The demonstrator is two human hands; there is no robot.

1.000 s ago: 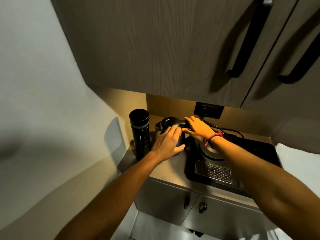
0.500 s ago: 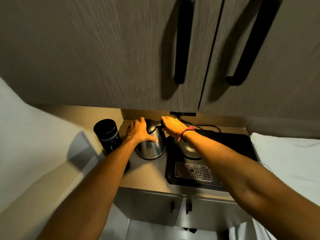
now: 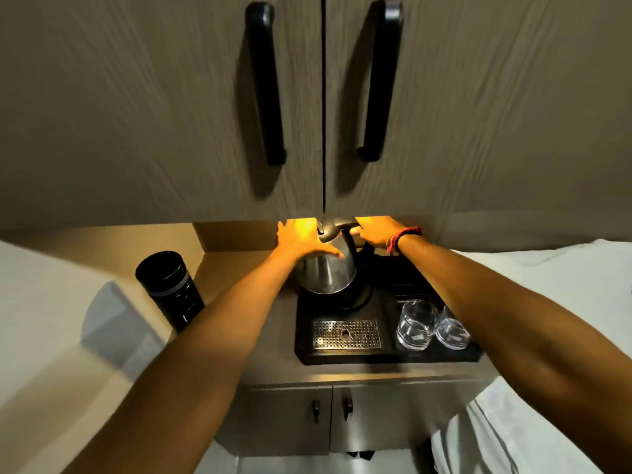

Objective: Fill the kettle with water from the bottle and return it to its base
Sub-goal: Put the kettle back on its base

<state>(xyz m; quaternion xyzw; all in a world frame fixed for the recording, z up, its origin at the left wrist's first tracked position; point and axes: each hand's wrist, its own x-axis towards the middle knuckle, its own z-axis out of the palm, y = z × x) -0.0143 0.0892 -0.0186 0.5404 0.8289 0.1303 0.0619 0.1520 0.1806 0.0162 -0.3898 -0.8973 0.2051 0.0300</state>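
Now the steel kettle [image 3: 326, 273] stands on its round base [image 3: 355, 297] at the back of the black tray [image 3: 386, 354]. The left hand [image 3: 302, 237] lies flat with spread fingers on the kettle's side, and the right hand [image 3: 378, 230] is closed around its handle. The black bottle [image 3: 171, 289] stands well apart on the left, and two glasses [image 3: 415, 325] sit on the tray's right part.

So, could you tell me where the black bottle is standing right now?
In the head view the black bottle stands on the counter's left end, beside the wall, left of the left hand and the kettle.
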